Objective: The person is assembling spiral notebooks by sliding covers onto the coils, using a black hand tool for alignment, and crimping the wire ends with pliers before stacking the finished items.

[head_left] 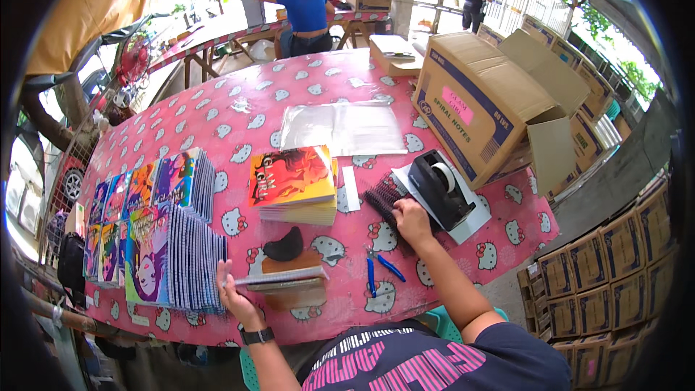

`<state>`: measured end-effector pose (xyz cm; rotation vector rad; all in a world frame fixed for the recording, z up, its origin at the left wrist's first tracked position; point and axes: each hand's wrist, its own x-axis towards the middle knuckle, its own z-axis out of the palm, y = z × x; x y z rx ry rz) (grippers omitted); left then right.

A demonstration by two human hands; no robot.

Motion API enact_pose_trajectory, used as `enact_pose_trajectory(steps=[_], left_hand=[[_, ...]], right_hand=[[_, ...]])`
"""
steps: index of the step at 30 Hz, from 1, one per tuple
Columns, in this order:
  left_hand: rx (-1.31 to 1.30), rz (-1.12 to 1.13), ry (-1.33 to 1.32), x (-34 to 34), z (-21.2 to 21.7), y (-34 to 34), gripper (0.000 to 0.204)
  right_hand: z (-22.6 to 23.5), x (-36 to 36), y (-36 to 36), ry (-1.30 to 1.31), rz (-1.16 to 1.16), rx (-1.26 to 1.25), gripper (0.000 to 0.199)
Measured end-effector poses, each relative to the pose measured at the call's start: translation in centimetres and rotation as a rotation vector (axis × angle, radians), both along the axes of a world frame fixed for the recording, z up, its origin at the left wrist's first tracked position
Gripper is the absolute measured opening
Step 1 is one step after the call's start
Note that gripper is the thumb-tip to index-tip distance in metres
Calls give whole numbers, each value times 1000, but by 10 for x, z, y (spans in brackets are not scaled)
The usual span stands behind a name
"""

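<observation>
At the table's near edge, my left hand [235,298] grips the left end of a thin notebook [286,276], seen edge-on above a brown wooden block [289,264]. Its fingers point upward; the thumb is hard to see. Reaching forward, my right hand [413,223] has its fingers closed on a pile of black spiral binding coils [382,201]; how many it pinches is hidden. Blue-handled pliers [382,271] lie between my arms. A black curved piece [283,245] sits by the block. Beyond it is a stack of orange-covered notebooks [293,181].
Spiral notebooks [192,261] stand in rows at the left. A black tape dispenser [440,185] rests on white sheets beside the coils. Clear plastic sleeves [344,128] lie further back. An open cardboard box [478,101] occupies the right; stacked cartons [601,275] stand beyond the table. Other people work behind.
</observation>
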<state>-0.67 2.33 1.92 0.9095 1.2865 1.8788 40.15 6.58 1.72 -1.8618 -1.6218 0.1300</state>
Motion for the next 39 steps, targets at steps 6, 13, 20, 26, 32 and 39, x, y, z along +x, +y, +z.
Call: enact_pose_trajectory(steps=[6, 13, 20, 26, 32, 39], left_hand=[[82, 246, 757, 41, 42, -17, 57], [14, -203, 1344, 108, 66, -40, 61], [91, -36, 1370, 125, 42, -28, 30], [109, -242, 1186, 115, 68, -30, 27], [169, -358, 1024, 96, 74, -32, 11], [220, -325, 1048, 94, 71, -34, 14]], right_hand=[[63, -13, -24, 305, 169, 34, 34], [88, -85, -48, 348, 796, -242, 31], [97, -99, -52, 522, 738, -535, 30], [94, -100, -56, 541, 798, -368, 25], [95, -105, -50, 430, 790, -281, 18], [93, -112, -44, 369, 893, -108, 18]])
